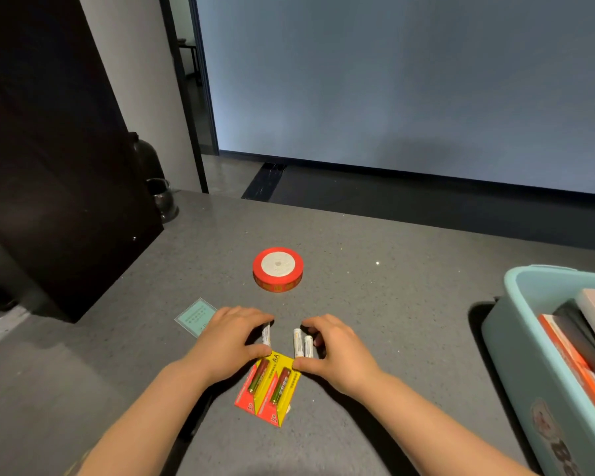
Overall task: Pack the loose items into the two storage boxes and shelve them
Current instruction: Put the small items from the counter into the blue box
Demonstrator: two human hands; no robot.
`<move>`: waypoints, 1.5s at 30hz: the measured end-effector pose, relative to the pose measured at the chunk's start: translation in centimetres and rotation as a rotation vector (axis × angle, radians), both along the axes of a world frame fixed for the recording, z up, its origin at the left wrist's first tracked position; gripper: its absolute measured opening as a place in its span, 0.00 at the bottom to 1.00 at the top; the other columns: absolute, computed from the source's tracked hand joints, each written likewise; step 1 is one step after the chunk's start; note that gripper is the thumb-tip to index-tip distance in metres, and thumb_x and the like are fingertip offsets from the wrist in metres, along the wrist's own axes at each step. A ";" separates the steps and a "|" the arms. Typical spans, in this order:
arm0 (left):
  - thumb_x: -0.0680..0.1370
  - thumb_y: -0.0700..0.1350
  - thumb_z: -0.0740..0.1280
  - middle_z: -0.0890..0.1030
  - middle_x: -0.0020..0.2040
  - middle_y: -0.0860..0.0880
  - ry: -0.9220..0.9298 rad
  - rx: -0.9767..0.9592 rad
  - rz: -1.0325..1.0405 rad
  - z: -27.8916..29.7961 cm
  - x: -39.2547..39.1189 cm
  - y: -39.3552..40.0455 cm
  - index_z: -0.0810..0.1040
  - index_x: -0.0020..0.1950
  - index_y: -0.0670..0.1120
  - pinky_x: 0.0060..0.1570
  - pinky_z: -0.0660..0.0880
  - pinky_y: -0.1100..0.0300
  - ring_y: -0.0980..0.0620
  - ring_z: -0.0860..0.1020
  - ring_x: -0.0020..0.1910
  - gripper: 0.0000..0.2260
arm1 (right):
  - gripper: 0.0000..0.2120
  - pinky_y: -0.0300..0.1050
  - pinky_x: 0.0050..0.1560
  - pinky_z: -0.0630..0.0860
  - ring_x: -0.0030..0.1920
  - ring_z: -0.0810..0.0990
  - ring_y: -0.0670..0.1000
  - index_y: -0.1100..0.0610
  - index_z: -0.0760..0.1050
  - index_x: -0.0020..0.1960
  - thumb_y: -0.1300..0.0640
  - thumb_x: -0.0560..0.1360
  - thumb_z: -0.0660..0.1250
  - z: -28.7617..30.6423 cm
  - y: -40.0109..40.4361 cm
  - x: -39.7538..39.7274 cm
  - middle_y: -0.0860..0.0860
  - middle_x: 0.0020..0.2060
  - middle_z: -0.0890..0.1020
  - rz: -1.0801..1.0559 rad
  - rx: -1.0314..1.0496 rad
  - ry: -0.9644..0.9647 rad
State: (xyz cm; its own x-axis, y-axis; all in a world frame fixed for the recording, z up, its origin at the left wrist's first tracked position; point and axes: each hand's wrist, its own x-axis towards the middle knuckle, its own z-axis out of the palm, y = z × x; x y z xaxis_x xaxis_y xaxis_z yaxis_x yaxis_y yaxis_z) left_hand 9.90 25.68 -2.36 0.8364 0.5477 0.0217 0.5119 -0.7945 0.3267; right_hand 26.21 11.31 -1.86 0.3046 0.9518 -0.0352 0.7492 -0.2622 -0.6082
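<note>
Head view: I see both hands low on the grey speckled countertop (pixel 375 242), close together but not touching. Left hand (pixel 229 341) has its fingers curled round one white cylindrical battery (pixel 266 333), thumb tip on the top edge of the yellow-and-red AA battery card (pixel 272 386). Right hand (pixel 335 352) is curled over a pair of white cylindrical batteries (pixel 303 342) lying side by side; fingertips sit at their far ends, thumb presses the card's upper right edge. I can't tell whether the pair is actually pinched or just fenced in by the fingers.

Card lies flat between the wrists, tilted, two green-gold cells still in their blisters. White batteries lie just beyond its top edge.

Just left of the left hand, partly under it: small pale-green printed paper slip (pixel 194 316), flat on the counter. Farther out, beyond both hands: red ribbon spool with a white round core (pixel 278 269), lying flat, well apart from the batteries.

Right edge: light blue plastic storage box (pixel 516 341), open top, holding stacked flat items (pixel 584 341) in orange, dark grey and pale tones; can't identify them. Far left: dark cabinet panel (pixel 55 166), with a dark rounded vessel (pixel 145 159) and a glass (pixel 164 197) behind its corner. Blue-grey wall (pixel 392 80) beyond the counter.
</note>
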 end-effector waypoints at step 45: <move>0.64 0.50 0.78 0.80 0.44 0.64 -0.598 -0.371 -0.111 9.5 13.5 -21.7 0.79 0.50 0.61 0.49 0.70 0.68 0.64 0.76 0.48 0.17 | 0.21 0.28 0.38 0.70 0.38 0.77 0.37 0.48 0.80 0.51 0.48 0.60 0.81 16.1 -28.5 15.0 0.39 0.41 0.78 -0.528 0.239 -0.199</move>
State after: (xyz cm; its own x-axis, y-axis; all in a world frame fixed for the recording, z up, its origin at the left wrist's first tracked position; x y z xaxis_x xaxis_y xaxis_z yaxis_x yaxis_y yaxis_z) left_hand 23.38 4.02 7.17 0.7907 0.5200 0.3230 0.0824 -0.6133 0.7855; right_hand 41.18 -17.24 14.25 0.7160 0.6453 0.2663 0.6605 -0.5028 -0.5576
